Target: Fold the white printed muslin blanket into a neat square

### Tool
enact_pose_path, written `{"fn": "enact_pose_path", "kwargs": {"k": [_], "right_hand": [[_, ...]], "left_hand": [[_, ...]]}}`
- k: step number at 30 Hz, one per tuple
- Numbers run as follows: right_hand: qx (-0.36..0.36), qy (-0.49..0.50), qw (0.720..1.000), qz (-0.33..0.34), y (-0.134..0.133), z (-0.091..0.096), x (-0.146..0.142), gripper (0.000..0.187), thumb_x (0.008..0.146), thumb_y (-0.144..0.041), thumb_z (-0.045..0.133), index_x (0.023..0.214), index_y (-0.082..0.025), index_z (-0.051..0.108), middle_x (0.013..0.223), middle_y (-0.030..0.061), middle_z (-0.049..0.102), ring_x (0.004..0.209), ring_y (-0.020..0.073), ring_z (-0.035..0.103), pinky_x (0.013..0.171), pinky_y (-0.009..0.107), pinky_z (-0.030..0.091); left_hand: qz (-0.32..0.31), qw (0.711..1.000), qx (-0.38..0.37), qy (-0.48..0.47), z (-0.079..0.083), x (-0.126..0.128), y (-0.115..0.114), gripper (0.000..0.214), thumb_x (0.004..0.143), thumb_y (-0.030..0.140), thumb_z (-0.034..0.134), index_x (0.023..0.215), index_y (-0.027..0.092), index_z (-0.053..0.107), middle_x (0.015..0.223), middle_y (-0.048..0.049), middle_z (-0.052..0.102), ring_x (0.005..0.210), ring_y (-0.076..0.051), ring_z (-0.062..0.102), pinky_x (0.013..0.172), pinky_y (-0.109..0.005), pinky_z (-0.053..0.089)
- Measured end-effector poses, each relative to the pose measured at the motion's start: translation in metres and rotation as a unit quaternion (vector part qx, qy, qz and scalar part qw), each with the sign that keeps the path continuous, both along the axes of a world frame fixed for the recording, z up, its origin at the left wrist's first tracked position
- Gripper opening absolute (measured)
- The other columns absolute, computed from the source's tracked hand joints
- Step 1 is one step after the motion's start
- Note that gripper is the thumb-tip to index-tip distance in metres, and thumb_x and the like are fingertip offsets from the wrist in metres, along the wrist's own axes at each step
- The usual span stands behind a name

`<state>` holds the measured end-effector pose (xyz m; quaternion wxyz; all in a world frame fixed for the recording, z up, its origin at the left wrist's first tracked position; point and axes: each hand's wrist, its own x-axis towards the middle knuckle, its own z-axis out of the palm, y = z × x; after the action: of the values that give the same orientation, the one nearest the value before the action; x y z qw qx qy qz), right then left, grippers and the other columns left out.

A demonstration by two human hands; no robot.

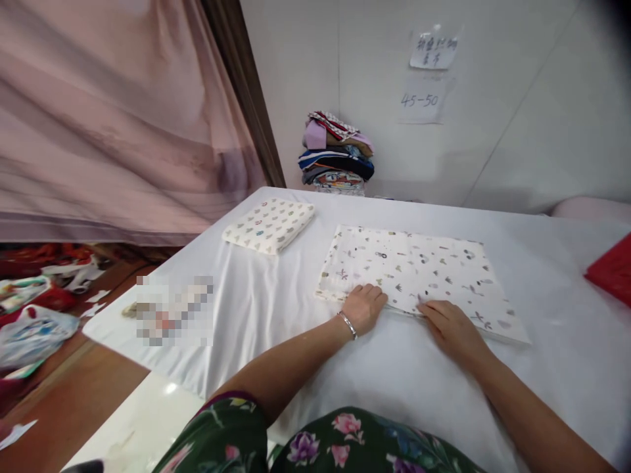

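A white printed cloth [419, 269] lies folded flat on the white-covered table [256, 309]. My left hand [363, 306], with a silver bracelet at the wrist, rests at the cloth's near edge, fingers curled onto the fabric. My right hand [449, 325] lies beside it on the same near edge, its fingers bent and pinching at the fabric. A second, smaller folded printed cloth [269, 225] sits apart at the far left of the table.
A stack of folded colourful fabrics [336, 154] stands against the wall behind the table. A red item [611, 269] lies at the right edge. Pink curtain [113, 118] hangs left; bags and scraps litter the floor [34, 309].
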<state>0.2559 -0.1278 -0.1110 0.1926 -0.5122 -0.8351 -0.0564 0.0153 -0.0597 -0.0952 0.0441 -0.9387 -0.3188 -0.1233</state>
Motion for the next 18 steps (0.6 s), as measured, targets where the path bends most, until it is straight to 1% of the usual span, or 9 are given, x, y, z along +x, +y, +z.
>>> {"fn": "enact_pose_path", "kwargs": {"k": [4, 8, 13, 18], "right_hand": [[0.022, 0.004, 1.0, 0.009, -0.001, -0.001, 0.001, 0.029, 0.086, -0.017, 0.038, 0.107, -0.018, 0.059, 0.102, 0.0107, 0.061, 0.091, 0.0219, 0.055, 0.077, 0.037, 0.046], [0.044, 0.008, 0.999, 0.016, -0.002, -0.004, 0.003, 0.029, 0.086, -0.017, 0.038, 0.105, -0.017, 0.06, 0.102, 0.01, 0.061, 0.09, 0.021, 0.056, 0.076, 0.036, 0.047], [0.027, 0.009, 0.999, 0.015, -0.002, -0.008, 0.006, 0.03, 0.086, -0.018, 0.038, 0.106, -0.019, 0.06, 0.103, 0.0094, 0.061, 0.092, 0.0214, 0.056, 0.078, 0.036, 0.046], [0.025, 0.018, 0.999, 0.01, -0.002, -0.009, 0.007, 0.03, 0.086, -0.018, 0.038, 0.106, -0.018, 0.06, 0.103, 0.0098, 0.06, 0.093, 0.0218, 0.055, 0.079, 0.036, 0.046]], "left_hand": [[0.027, 1.0, -0.005, 0.014, 0.001, 0.002, -0.001, 0.015, 0.08, 0.01, 0.045, 0.089, 0.015, 0.055, 0.093, -0.0068, 0.055, 0.087, -0.02, 0.047, 0.07, -0.033, 0.037], [0.051, 0.998, -0.012, 0.02, 0.001, -0.003, -0.001, 0.017, 0.079, 0.007, 0.044, 0.088, 0.016, 0.055, 0.092, -0.0065, 0.055, 0.087, -0.02, 0.047, 0.07, -0.033, 0.037], [0.082, 0.996, -0.008, 0.019, 0.001, -0.019, -0.002, 0.018, 0.081, 0.007, 0.041, 0.089, 0.016, 0.055, 0.093, -0.0066, 0.055, 0.086, -0.019, 0.047, 0.071, -0.032, 0.037], [0.117, 0.993, 0.007, 0.013, 0.003, -0.042, -0.004, 0.016, 0.084, 0.01, 0.04, 0.087, 0.017, 0.054, 0.089, -0.0061, 0.055, 0.085, -0.02, 0.047, 0.071, -0.034, 0.037]]}}
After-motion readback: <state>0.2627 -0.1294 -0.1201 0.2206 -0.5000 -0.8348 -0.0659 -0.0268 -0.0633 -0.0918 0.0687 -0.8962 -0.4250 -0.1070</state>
